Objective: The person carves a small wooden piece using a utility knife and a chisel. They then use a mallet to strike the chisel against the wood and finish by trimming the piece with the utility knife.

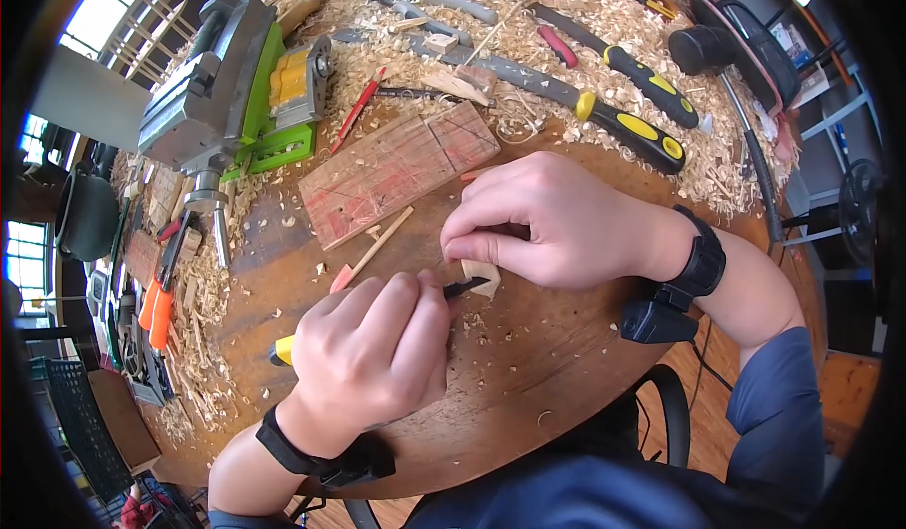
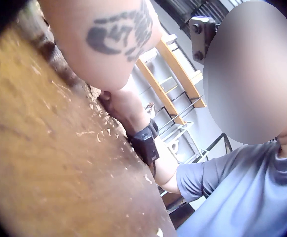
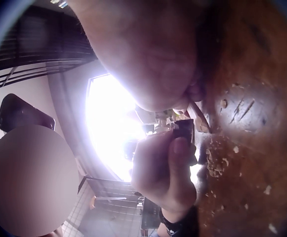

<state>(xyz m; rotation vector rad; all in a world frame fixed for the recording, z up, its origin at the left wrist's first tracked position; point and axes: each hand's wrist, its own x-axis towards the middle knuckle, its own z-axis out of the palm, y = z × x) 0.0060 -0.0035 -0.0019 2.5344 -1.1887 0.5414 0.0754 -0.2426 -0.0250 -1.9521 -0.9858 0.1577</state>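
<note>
In the head view the left hand (image 1: 373,345) grips a dark, narrow tool (image 1: 465,286), whose tip lies against a small pale wood piece (image 1: 485,278). A yellow end (image 1: 281,351) shows at that hand's far side; whether it belongs to the tool I cannot tell. Thumb and fingers of the right hand (image 1: 557,227) pinch the wood piece from above, hiding part of it. From the right wrist, the left hand (image 3: 163,168) is curled round the dark tool (image 3: 184,129), near the wood piece (image 3: 200,118). The left wrist view shows the right hand (image 2: 126,106), its fingertips hidden.
Beyond the hands lies a marked wooden board (image 1: 396,175), with a thin stick (image 1: 382,244) before it. A metal vise (image 1: 212,85) stands left. Saws with yellow-black handles (image 1: 637,133), a red pencil (image 1: 359,109) and heaped shavings (image 1: 528,43) cover the far side; orange-handled pliers (image 1: 160,317) lie left.
</note>
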